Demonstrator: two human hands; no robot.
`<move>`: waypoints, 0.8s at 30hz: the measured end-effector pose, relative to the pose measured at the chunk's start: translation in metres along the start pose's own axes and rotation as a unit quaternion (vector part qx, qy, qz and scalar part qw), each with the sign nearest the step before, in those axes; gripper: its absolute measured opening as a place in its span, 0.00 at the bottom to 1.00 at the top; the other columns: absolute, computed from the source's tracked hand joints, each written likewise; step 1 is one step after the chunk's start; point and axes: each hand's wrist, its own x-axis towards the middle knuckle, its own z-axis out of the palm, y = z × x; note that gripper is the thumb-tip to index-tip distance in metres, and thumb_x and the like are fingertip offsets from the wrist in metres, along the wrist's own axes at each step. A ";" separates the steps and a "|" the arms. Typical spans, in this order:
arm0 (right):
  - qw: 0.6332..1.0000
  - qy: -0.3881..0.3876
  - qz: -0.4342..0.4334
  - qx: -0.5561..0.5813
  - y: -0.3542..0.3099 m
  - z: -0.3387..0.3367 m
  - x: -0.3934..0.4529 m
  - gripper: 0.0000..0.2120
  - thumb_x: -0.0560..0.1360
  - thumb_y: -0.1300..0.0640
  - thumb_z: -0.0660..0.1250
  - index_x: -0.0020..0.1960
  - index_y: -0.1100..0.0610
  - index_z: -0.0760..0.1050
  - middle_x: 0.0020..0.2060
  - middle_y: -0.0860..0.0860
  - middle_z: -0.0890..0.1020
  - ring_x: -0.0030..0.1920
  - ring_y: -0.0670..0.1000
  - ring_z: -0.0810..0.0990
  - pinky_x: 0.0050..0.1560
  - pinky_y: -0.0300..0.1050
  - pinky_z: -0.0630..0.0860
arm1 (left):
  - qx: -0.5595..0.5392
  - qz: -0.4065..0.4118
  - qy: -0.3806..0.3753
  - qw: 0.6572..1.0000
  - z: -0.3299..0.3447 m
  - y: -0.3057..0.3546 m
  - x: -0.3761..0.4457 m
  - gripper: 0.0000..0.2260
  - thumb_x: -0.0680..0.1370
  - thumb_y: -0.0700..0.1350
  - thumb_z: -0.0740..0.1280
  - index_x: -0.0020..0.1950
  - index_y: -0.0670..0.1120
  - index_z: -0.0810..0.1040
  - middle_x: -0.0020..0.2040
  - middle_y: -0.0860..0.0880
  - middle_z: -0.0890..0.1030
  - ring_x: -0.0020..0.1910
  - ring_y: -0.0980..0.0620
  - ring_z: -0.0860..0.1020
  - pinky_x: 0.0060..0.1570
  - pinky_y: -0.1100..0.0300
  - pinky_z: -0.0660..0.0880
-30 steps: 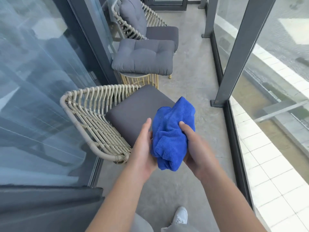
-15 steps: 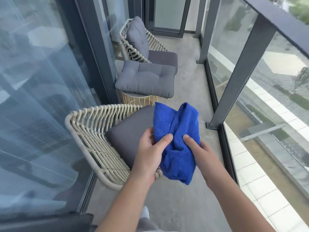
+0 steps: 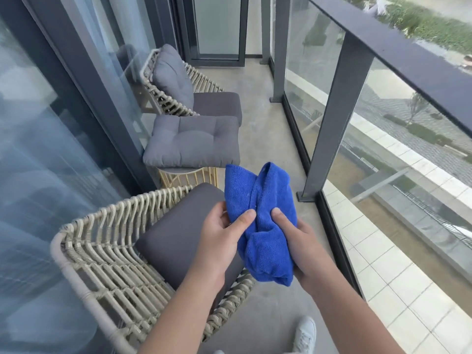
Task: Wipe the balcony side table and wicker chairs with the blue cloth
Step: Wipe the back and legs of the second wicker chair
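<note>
- At the centre of the frame, the blue cloth (image 3: 263, 221) is bunched up in mid-air between the person's two hands, above the front edge of the near wicker chair (image 3: 107, 254); it touches no furniture.
- The left hand (image 3: 219, 236) grips the cloth's left side, thumb pressed on the front of the fabric and fingers curled behind it.
- The right hand (image 3: 304, 244) grips the right side the same way, thumb on top and the cloth's lower end resting in its palm.
- Judging from the crumpled shape, the person is gathering or folding the cloth into a pad, so the step in hand looks like preparation rather than wiping.
- The side table (image 3: 189, 176) stands in the middle of the frame between the two chairs, and a loose grey cushion (image 3: 191, 141) lies on its top, covering nearly all of it; that cushion will probably have to come off first.
- The far wicker chair (image 3: 178, 98), in the upper middle, carries its back and seat cushions.
- No surface shows a wet streak or wiped patch, though the view is too coarse to be sure; by the look of it, table and both chairs are all left to do.
</note>
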 end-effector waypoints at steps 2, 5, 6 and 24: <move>1.000 0.008 -0.008 0.002 -0.010 -0.014 0.015 0.12 0.81 0.50 0.68 0.59 0.57 0.81 0.50 0.56 0.88 0.51 0.57 0.88 0.56 0.56 0.82 | 0.014 -0.002 -0.001 1.000 0.019 0.001 0.013 0.12 0.79 0.40 0.72 0.61 0.41 0.79 0.54 0.46 0.87 0.55 0.46 0.85 0.59 0.43 0.81; 1.000 0.011 -0.005 0.012 -0.028 -0.042 0.041 0.12 0.81 0.50 0.68 0.60 0.56 0.80 0.50 0.56 0.88 0.51 0.58 0.88 0.57 0.57 0.82 | 0.032 -0.003 -0.003 0.999 0.054 0.001 0.036 0.12 0.79 0.40 0.72 0.62 0.41 0.79 0.55 0.47 0.87 0.56 0.47 0.85 0.61 0.43 0.80; 1.000 0.006 -0.004 0.012 -0.035 -0.055 0.050 0.12 0.81 0.50 0.68 0.60 0.56 0.80 0.51 0.56 0.88 0.51 0.58 0.88 0.58 0.59 0.82 | 0.037 -0.002 0.000 0.999 0.069 -0.001 0.044 0.12 0.79 0.40 0.72 0.62 0.41 0.78 0.56 0.47 0.87 0.57 0.47 0.85 0.61 0.42 0.80; 0.991 -0.130 0.031 0.004 -0.161 -0.133 0.186 0.15 0.83 0.49 0.66 0.63 0.57 0.80 0.53 0.57 0.88 0.54 0.59 0.87 0.61 0.58 0.81 | 0.050 0.028 0.107 0.993 0.198 0.027 0.126 0.10 0.82 0.43 0.70 0.62 0.43 0.80 0.56 0.49 0.87 0.55 0.48 0.85 0.56 0.45 0.83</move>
